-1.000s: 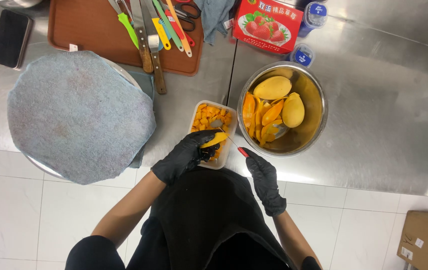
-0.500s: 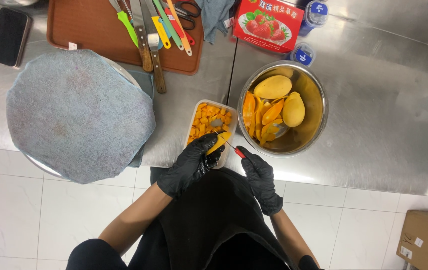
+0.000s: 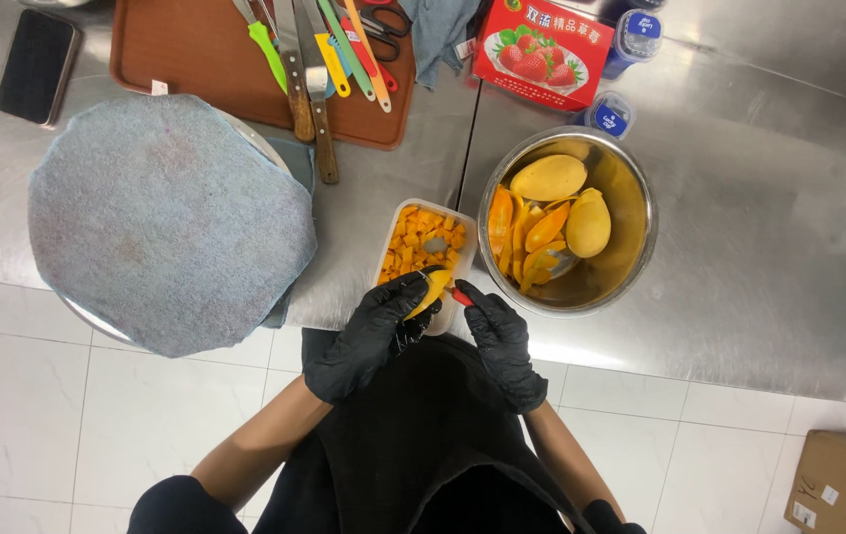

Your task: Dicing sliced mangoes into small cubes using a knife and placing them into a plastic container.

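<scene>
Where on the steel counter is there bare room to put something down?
Bare steel counter lies right of the round metal bowl. A smaller patch sits between the brown tray and the clear tub of mango cubes. Around both gloved hands it is crowded.

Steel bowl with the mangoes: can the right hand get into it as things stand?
Probably yes. The right hand sits just beside the steel bowl, whose top is open, and nothing stands between them. But that hand already holds a red-handled tool, so it would likely need to put it down to pick up a whole mango.
</scene>
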